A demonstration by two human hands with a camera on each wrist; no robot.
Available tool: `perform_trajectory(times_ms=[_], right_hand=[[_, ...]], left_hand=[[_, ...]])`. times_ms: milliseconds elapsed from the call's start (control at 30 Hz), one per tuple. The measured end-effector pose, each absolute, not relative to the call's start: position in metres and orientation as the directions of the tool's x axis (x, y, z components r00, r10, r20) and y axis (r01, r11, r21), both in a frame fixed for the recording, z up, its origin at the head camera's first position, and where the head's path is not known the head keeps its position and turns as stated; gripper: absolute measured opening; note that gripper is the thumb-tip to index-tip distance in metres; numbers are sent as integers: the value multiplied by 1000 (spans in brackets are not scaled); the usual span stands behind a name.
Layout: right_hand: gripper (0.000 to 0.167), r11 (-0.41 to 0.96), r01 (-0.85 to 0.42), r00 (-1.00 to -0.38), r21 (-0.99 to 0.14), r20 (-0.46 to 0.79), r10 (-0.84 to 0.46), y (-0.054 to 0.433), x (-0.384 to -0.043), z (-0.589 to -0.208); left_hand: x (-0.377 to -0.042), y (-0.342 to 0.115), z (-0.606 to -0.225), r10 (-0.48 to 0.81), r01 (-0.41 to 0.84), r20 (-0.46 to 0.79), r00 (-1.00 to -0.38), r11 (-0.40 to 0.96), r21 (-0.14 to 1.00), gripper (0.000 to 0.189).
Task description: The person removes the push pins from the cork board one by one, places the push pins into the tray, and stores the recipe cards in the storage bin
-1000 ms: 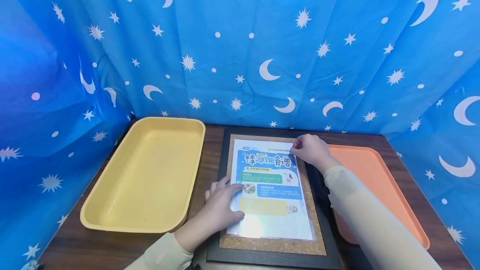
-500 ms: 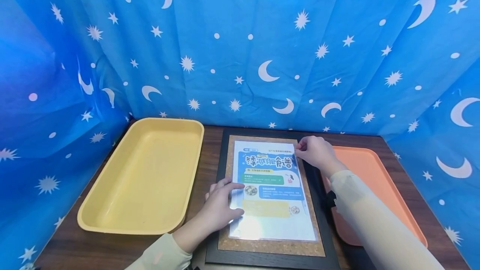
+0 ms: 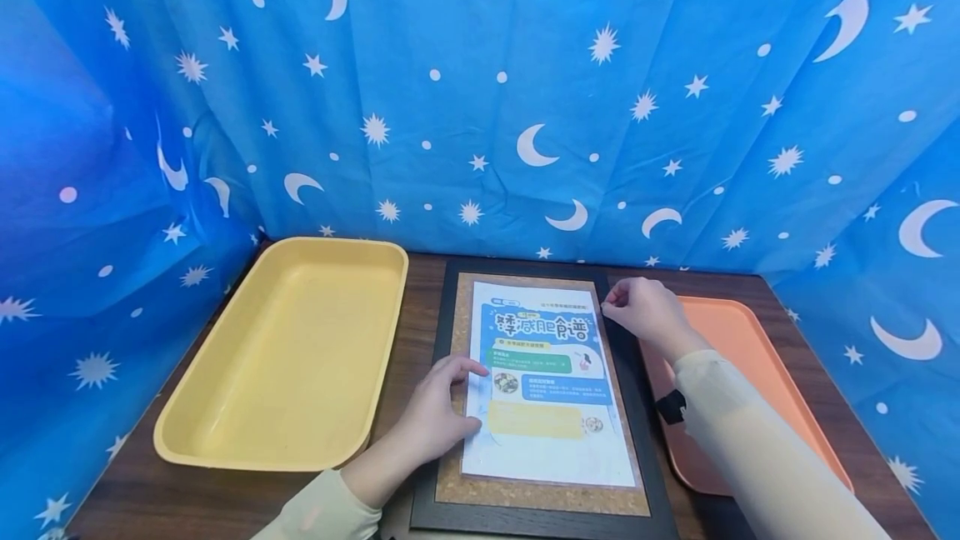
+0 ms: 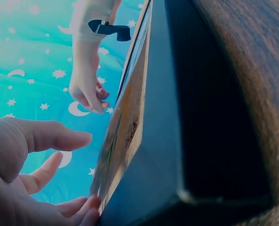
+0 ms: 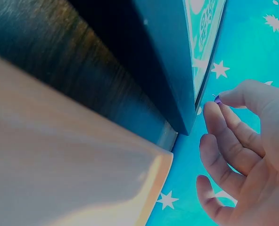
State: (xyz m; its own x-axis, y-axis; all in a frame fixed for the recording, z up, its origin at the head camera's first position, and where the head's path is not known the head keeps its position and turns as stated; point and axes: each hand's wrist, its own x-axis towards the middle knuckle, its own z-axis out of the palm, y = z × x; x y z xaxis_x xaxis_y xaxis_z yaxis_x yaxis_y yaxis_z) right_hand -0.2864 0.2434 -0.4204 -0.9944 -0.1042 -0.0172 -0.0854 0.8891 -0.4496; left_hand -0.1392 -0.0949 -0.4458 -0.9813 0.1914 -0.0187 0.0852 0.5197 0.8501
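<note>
A printed laminated-looking sheet (image 3: 551,452) with blue and green panels lies on a black-framed cork board (image 3: 468,490). My left hand (image 3: 435,407) lies over the board's left side, fingers and thumb spread apart, tips at the sheet's left edge. My right hand (image 3: 648,315) is at the board's upper right, just off the sheet's top right corner. Between its thumb and index finger it pinches a small purple push pin (image 5: 218,100), its metal point showing in the right wrist view. In the left wrist view the left hand's lower fingers (image 4: 85,209) touch the board's edge.
To the left stands a deep yellow tray (image 3: 281,461). A flat orange tray (image 3: 787,382) lies to the right, partly under the right forearm. A blue curtain (image 3: 450,107) with moons and stars hangs behind the wooden table (image 3: 120,498).
My right hand has drawn right, away from the sheet's top right corner. The sheet has shifted slightly right on the board. The left hand stays nearly in place.
</note>
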Motion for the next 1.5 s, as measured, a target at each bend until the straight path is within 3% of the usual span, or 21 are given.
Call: perform_trajectory(times_ms=[267,433,800,1100,1500], right_hand=[[19,894,-64,-997,-443,-14,-78,249,-281,-422],[20,892,-74,-996,-447,-5,-85,253,-278,-423],[20,894,-69,-997,-442,14,-70,259,-276,-424],[22,916,-35,-999,-400,-7,-41,276,-271,-421],[22,943,-23,-998,-331,-55,-44,295,-270,-425]], left_hand=[[-141,-97,-447,204,10,-79,-976,404,915,61],[-139,-96,-448,191,-42,-128,-973,401,915,73],[-139,-104,-448,202,-39,-119,-972,360,932,65],[-139,-107,-447,230,-204,-220,-948,88,975,69],[-135,-114,-439,201,-249,-242,-949,-11,968,69]])
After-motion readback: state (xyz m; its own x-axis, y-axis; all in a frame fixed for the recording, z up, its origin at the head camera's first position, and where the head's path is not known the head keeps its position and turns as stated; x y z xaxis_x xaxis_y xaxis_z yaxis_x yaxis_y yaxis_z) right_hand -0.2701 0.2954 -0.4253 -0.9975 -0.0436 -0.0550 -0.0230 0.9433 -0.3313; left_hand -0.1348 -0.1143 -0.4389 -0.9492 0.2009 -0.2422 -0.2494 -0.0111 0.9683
